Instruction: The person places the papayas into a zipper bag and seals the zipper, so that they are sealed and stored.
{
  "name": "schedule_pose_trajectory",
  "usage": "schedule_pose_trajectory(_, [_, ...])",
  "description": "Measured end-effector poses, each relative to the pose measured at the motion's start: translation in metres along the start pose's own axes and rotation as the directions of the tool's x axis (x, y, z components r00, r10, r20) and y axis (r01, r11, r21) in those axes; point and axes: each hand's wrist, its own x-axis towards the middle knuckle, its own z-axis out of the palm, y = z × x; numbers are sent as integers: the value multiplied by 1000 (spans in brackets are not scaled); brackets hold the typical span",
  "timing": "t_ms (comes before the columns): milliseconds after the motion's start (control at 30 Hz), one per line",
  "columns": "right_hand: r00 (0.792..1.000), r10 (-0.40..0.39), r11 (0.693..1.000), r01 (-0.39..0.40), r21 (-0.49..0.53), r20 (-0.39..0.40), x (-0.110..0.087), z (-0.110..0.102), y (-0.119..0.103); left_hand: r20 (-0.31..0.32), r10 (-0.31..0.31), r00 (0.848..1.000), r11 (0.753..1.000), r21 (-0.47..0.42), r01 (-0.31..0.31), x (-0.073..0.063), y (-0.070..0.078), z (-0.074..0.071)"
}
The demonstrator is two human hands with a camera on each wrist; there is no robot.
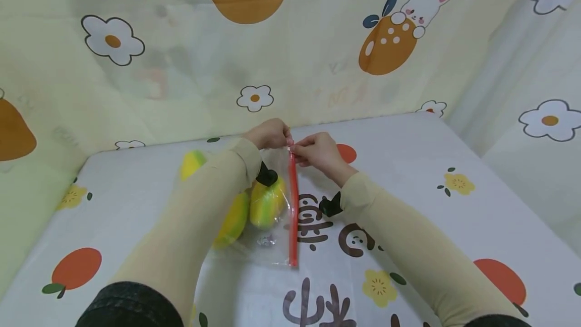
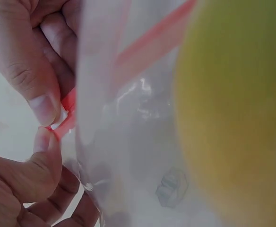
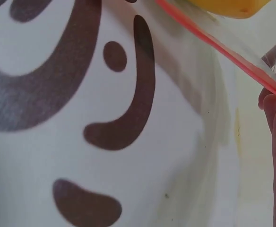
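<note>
A clear zip bag (image 1: 279, 236) with a red zip strip (image 1: 294, 206) lies on the table, the strip on its right side. Yellow-green mangoes (image 1: 268, 203) show through the plastic, partly behind the left sleeve. At the far end of the strip, my left hand (image 1: 271, 134) pinches the red edge. My right hand (image 1: 320, 153) holds the same corner from the right, its thumb and fingers close against the left hand's fingertips. A small white piece (image 2: 60, 119) shows on the red strip between the thumbs in the left wrist view.
A white printed cloth (image 1: 408, 175) covers the table. Behind it hangs a cream curtain (image 1: 317, 64) with flower and rabbit prints. Another yellow-green mango (image 1: 192, 163) shows left of the left forearm. Dark wrist-camera mounts (image 1: 330, 206) stick out under the sleeves.
</note>
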Motion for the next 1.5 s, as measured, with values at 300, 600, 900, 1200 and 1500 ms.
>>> schedule_pose_trajectory(300, [998, 16, 999, -15, -29, 55, -7, 2, 3, -84, -6, 996, 999, 33, 9, -1, -2, -2])
schedule_pose_trajectory(600, [998, 24, 997, -20, -69, 61, -22, 1, 7, -97, -45, 994, 999, 2, 46, 1, -1, -3])
schedule_pose_trajectory(900, [997, 29, 998, -25, -66, 66, -42, 5, 15, -110, -36, 993, 997, 63, 43, -2, 0, -5])
schedule_pose_trajectory(1200, [995, 26, 998, -20, -61, 99, -69, 7, 21, -133, -31, 991, 997, 70, 41, -4, -9, -11])
schedule_pose_trajectory(1500, [992, 35, 997, -26, -72, 125, -99, 6, 31, -135, -37, 990, 997, 60, 45, -4, -10, -15])
